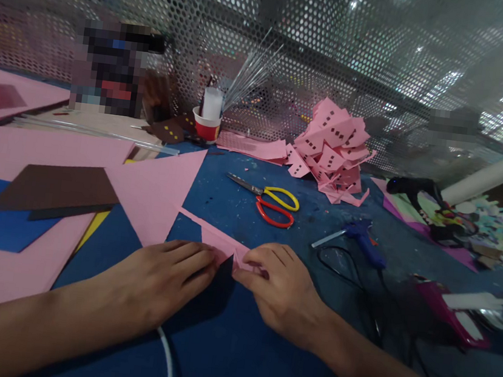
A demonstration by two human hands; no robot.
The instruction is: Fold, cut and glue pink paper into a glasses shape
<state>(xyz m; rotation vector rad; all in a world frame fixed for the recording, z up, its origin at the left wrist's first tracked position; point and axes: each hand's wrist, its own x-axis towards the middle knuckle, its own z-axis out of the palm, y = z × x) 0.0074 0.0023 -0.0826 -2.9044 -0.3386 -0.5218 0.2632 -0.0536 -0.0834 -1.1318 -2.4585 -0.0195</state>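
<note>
A small folded pink paper piece (221,243) lies on the blue tabletop between my two hands, with a long strip edge running to the upper left. My left hand (176,277) is closed at its left side, the fingertips gripping and pressing the paper; the thumb is hidden. On its right side my right hand (280,290) pinches the paper between thumb and fingers. A large pink paper triangle (159,189) lies just beyond my left hand. Scissors (272,200) with one yellow and one red handle rest past the paper, their blades a little apart.
A blue glue gun (366,242) and its cable lie to the right, near a magenta device (451,314). Pink cutouts (331,152) are heaped by the perforated metal screen (295,59). A red-and-white cup (206,127) stands at the back. Brown sheets (61,186) lie left.
</note>
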